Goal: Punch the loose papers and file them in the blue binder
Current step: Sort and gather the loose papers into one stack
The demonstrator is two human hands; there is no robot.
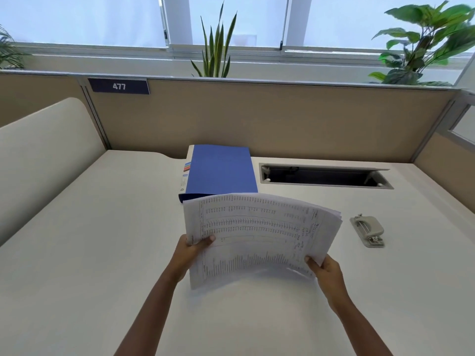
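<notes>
From the head view, both hands are busy with the stack of papers [259, 235], lifted above the white desk [90, 240] and bowed upward in the middle. The left hand [191, 250] pinches the stack's left edge, its thumb lying on top of the printed sheet and its fingers hidden underneath. The right hand [325, 269] grips the near right corner the same way, thumb on the top sheet, fingers curled below. The blue binder [221, 172] lies closed and flat on the desk just beyond the papers, its spine to the left. The grey hole punch [367, 230] sits on the desk to the right of the stack, apart from it, untouched. Behind it, a cable slot [325, 176] lies open in the desk.
</notes>
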